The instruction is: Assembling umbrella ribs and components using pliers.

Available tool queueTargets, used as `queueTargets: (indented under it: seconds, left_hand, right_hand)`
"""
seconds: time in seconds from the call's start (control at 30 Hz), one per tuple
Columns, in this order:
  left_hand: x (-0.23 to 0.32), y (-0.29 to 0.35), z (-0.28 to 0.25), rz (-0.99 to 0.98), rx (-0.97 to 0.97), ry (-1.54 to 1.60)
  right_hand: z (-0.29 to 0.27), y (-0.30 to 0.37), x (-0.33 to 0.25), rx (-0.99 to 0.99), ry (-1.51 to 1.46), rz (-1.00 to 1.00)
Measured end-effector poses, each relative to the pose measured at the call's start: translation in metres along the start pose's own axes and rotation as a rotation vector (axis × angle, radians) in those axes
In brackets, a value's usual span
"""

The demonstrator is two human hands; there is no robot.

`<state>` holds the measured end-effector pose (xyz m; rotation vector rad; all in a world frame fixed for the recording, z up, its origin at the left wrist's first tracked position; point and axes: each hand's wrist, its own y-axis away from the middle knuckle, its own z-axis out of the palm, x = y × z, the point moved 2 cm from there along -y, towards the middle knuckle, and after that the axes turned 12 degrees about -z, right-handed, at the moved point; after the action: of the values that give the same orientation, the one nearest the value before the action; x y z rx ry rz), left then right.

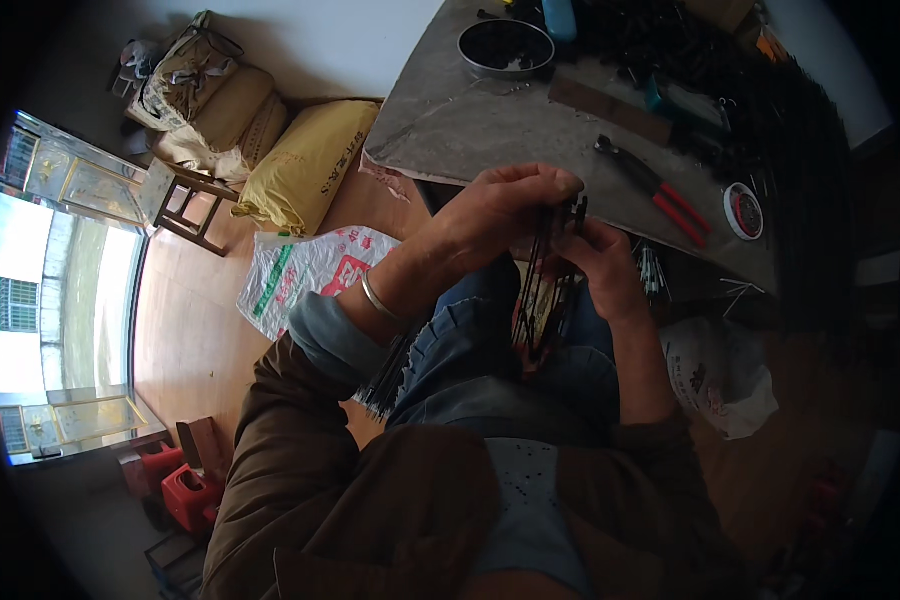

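2 sets of fingers (564, 184), left hand (505, 205) and right hand (607, 268), pinch thin black strands (540, 245) above the lap (468, 320), beside a counter (450, 110) where a round bowl (510, 73) holds small dark pieces (507, 44).

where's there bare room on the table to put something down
The widest bare patch is on the gray tabletop, between its left edge and the round metal bowl. A smaller one lies between the flat brown bar and the left hand. The far right is crowded with heaped black pieces and a teal box; red-handled pliers lie nearer.
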<state>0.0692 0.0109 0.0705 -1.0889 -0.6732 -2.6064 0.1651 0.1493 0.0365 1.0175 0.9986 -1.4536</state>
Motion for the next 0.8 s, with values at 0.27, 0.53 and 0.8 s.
queueTargets:
  seconds: [0.27, 0.53, 0.8]
  left_hand:
    - [-0.008, -0.008, -0.017, 0.016, -0.033, 0.163]
    - [-0.006, -0.006, -0.011, -0.021, -0.230, 0.122]
    - [-0.010, -0.006, -0.016, -0.015, -0.150, 0.139]
  right_hand:
    - [0.002, 0.002, -0.002, -0.028, 0.005, -0.037]
    - [0.001, 0.003, -0.002, -0.004, -0.003, -0.021]
    - [0.003, 0.002, -0.002, -0.012, -0.003, -0.025]
